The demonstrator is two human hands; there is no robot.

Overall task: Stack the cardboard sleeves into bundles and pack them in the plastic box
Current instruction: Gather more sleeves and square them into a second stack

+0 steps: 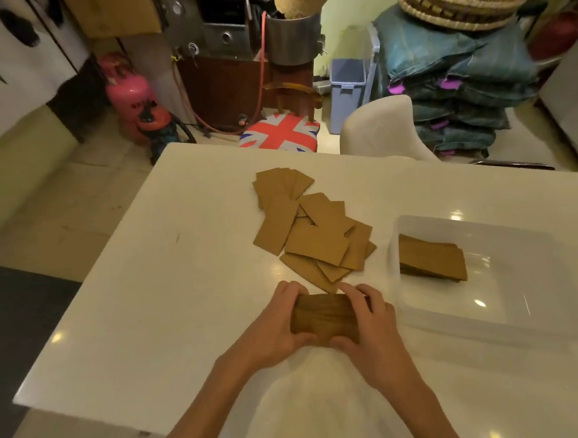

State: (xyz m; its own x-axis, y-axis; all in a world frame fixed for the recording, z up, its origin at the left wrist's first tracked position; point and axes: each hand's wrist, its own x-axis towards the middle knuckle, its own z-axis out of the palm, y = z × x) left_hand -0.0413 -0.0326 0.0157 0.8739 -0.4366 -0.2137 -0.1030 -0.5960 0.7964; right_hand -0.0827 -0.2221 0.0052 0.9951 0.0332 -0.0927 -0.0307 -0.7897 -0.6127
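Observation:
A bundle of brown cardboard sleeves stands on edge on the white table, squeezed between both hands. My left hand grips its left end and my right hand grips its right end. Beyond the bundle, several loose flat sleeves lie scattered and overlapping in a pile that runs toward the table's far side. To the right sits a clear plastic box with one bundle of sleeves lying in its far left corner.
A white chair and a stool with a flag-pattern seat stand behind the table. A pink gas cylinder, a metal machine and stacked sacks with baskets fill the background. The table's left edge drops to the floor.

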